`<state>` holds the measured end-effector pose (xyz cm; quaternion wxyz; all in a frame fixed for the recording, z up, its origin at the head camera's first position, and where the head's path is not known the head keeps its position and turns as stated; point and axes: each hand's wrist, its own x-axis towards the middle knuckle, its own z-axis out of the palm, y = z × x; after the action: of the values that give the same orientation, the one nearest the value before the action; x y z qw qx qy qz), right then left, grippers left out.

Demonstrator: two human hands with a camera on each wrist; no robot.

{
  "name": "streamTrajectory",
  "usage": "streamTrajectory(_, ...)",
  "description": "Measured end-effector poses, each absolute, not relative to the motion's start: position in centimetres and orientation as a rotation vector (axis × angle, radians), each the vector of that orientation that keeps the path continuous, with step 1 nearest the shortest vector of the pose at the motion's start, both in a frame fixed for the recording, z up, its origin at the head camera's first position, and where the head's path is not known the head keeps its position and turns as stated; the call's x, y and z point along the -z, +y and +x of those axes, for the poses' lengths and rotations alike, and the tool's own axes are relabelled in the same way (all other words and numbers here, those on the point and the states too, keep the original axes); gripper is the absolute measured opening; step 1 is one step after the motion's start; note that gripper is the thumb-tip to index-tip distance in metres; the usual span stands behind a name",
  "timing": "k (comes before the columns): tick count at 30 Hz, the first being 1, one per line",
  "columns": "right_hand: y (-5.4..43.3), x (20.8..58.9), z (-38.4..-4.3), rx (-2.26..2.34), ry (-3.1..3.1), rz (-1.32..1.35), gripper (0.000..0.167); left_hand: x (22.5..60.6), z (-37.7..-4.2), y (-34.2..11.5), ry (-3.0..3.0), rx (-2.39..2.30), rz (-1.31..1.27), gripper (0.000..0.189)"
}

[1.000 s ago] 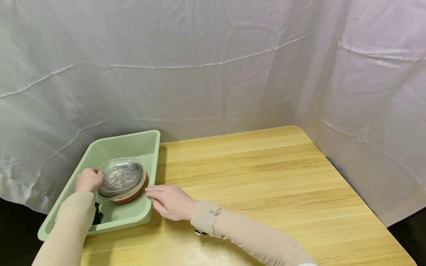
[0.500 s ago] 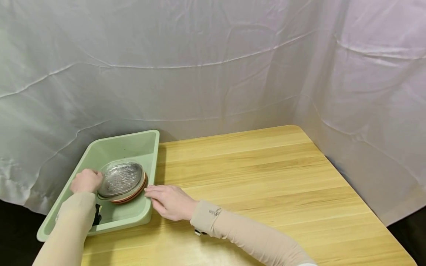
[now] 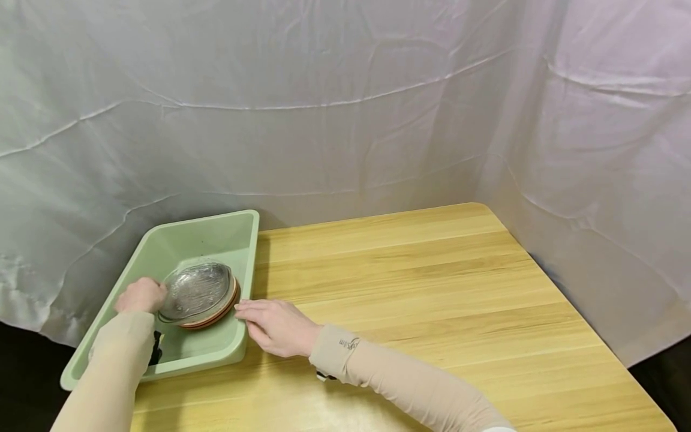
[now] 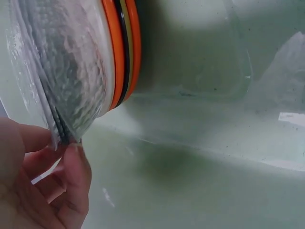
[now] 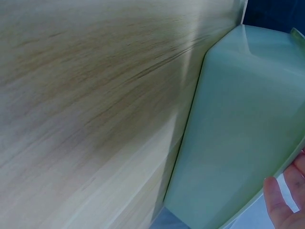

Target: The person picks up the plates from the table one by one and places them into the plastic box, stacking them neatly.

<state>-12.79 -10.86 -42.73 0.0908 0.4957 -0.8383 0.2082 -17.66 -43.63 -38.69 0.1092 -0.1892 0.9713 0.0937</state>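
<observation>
In the head view my left hand [image 3: 141, 294] reaches into a green basin [image 3: 249, 240], at the left edge of a round stack. Thumb and fingers pinch the rim of the clear, crinkle-textured plates [image 4: 71, 67] on top, as the left wrist view shows. Beneath them sit a white-rimmed plate [image 4: 101, 57] and orange-rimmed plates [image 4: 112, 47], with dark and yellowish rims between. My right hand [image 3: 278, 327] holds the basin's right rim, thumb on the outer side. Only its fingertips [image 5: 272, 195] and part of the fingers show in the right wrist view.
The wooden table [image 3: 421, 300] extends to the right of the basin. A grey-white curtain [image 3: 324, 120] hangs behind and along the right side. The basin's left side reaches past the table over a dark area.
The top clear plate has come down flatter onto the stack. My left hand has shifted slightly left and is still at its edge. The right hand has stayed on the basin's rim.
</observation>
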Motion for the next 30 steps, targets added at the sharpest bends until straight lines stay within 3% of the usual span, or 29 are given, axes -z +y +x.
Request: streamTrajectory(30, -10.74, 43.08, -12.97, -0.635, -2.463, 1.518, 0.039, 39.10, -18.06, -43.70, 2.778, -0.197, -0.667, 0.069)
